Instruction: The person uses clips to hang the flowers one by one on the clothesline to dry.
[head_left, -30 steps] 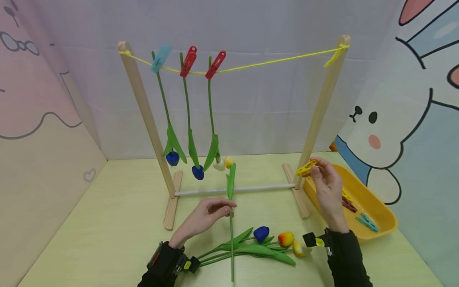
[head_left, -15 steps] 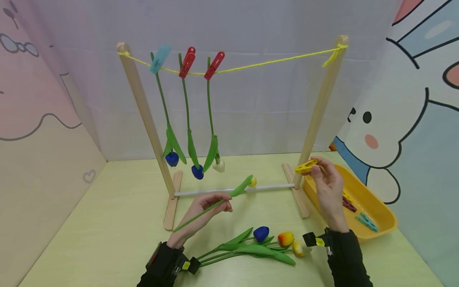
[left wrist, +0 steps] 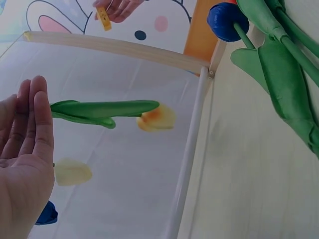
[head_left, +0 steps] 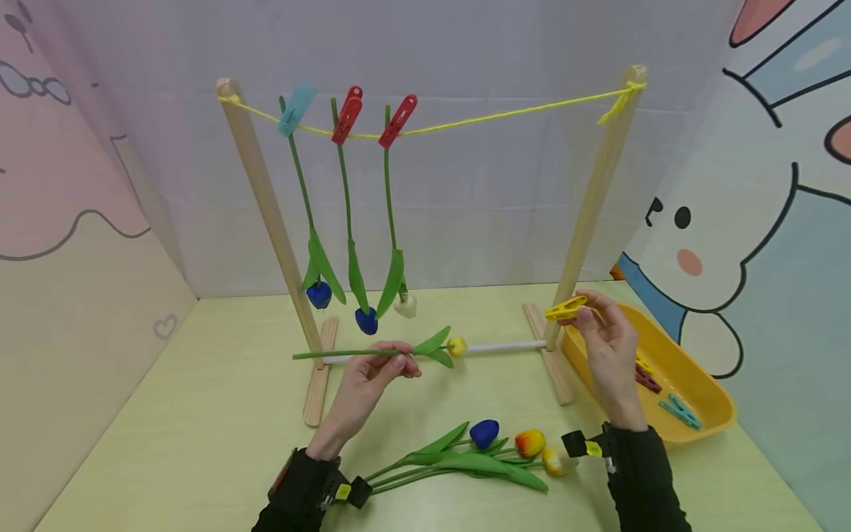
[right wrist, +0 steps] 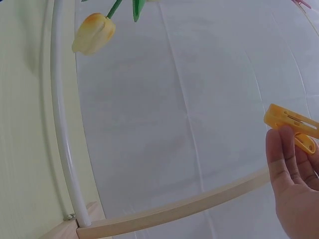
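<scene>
Tulip (head_left: 427, 347) is in left hand (head_left: 367, 380), clothespin (head_left: 565, 308) in right hand (head_left: 609, 347).

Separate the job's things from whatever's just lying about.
In the job: held tulip in left hand, yellow clothespin in right hand, yellow string, wooden frame, hung tulips; probably also loose tulips, clothespins in tray.

Apparently only background: rabbit picture, white backdrop.

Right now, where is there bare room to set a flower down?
Bare table lies left of the left wooden foot, and between the white bar and loose tulips, right of the left hand. It's crowded under those tulips and at the right, where the yellow tray sits.
</scene>
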### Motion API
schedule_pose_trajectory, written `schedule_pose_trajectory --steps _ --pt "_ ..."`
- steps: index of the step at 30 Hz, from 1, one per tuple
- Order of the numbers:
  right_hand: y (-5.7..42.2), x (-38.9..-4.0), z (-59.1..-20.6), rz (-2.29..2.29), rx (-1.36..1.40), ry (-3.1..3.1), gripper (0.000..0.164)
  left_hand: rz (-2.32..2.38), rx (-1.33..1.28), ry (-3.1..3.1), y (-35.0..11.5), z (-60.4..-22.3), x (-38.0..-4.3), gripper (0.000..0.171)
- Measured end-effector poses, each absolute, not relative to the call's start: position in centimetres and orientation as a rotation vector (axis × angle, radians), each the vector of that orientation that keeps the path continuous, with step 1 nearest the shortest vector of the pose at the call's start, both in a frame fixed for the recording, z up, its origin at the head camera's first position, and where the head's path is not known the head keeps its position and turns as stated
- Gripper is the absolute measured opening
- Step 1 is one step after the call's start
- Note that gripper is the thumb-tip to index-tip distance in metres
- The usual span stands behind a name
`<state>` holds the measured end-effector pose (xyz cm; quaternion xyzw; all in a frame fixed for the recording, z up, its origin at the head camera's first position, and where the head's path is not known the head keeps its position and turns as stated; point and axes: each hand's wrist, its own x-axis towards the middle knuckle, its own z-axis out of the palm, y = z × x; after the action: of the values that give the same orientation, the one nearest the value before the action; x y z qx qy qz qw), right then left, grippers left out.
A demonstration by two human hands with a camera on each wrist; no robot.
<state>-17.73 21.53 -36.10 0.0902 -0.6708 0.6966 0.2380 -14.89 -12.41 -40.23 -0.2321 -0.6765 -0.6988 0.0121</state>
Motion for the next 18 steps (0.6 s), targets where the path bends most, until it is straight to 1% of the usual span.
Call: schedule_pose_trajectory --steps 9,18 --pt "21.50 -17.82 -36.19 1.953 0.296 -1.798 0.023 -2.098 -0.751 -2.045 -12.32 -39.95 -14.69 0.026" --pt "21.43 -17.75 -36.19 1.943 0.310 -1.809 0.027 -1.940 -0.688 -2.073 -12.00 -39.31 -14.31 0.021"
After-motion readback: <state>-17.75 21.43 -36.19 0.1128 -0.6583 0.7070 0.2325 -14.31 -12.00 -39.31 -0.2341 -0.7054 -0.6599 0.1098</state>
